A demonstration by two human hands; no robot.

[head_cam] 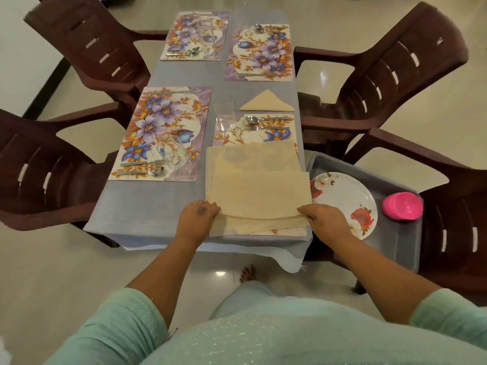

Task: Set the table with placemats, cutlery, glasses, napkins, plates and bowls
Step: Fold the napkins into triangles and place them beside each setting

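Note:
A stack of beige cloth napkins [257, 188] lies spread on the near right floral placemat [279, 133]. My left hand [197, 218] pinches the near left corner of the top napkin. My right hand [325, 221] pinches its near right corner. A folded triangular napkin [267, 102] lies beyond that placemat. A spoon and fork [263, 122] rest on it beside a clear glass [224, 117]. Three other floral placemats, near left [160, 133], far left [195, 35] and far right [259, 52], carry cutlery. Glasses stand on the two left placemats.
A grey tray [395, 238] at the right holds a flowered white plate [345, 201] and a pink bowl [403, 205]. Brown plastic chairs [39, 167] stand on both sides of the grey-clothed table [147, 204]. My bare foot [247, 273] shows below the table's near edge.

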